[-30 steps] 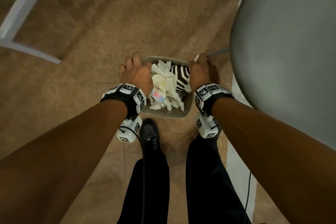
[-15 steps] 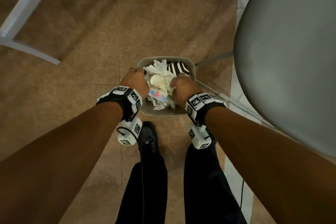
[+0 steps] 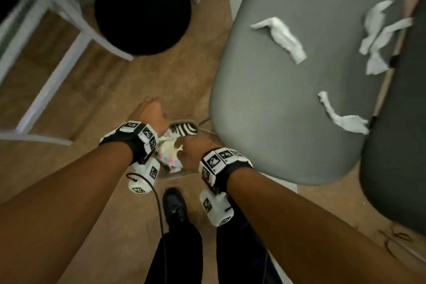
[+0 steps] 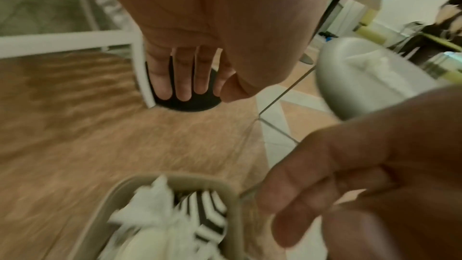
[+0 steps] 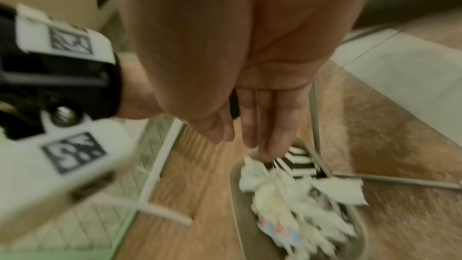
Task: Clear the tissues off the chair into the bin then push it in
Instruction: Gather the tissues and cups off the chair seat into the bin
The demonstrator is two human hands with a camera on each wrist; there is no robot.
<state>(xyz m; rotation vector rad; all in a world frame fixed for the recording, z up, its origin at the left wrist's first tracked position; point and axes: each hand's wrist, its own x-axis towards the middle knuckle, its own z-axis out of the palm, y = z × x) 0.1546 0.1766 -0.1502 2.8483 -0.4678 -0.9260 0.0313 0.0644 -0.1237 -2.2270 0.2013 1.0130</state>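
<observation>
**op_remote:** Four tissues on the chair [image 3: 288, 90] from where I'm watching. One crumpled tissue [image 3: 282, 38] sits in the middle of the grey seat, a long twisted tissue [image 3: 341, 116] lies by the seat's right edge, and a pair of tissues [image 3: 378, 40] sits touching at the far right, next to the dark chair [image 3: 396, 127] beside it. All are on the seat, well apart from my hands.

**deskjockey:** where's the bin then?

**op_remote:** Bin [image 3: 182, 122] is on the brown floor [image 3: 119, 99], just beside the chair's front left edge and right under my wrists. It's stuffed with white paper trash [image 5: 287, 191] and something with black and white stripes [image 3: 185, 129] at the far end. My black shoe [image 3: 175, 203] is just behind it.

**deskjockey:** hands holding anything?

**op_remote:** Nope. Left hand [image 3: 151, 113] is above the bin's left side, fingers [image 4: 183, 78] straight and slack in the wrist view, nothing in them. Right hand [image 3: 196, 150] is over the bin's near right corner, fingers [image 5: 277, 124] hanging relaxed and pointing down at the trash, also gripping nothing. I can't tell if either hand touches the rim; both wrist views are blurry.

**deskjockey:** anything else around?

**op_remote:** Round black base [image 3: 143, 7] on the floor ahead, white frame [image 3: 69, 37] to its left.
</observation>
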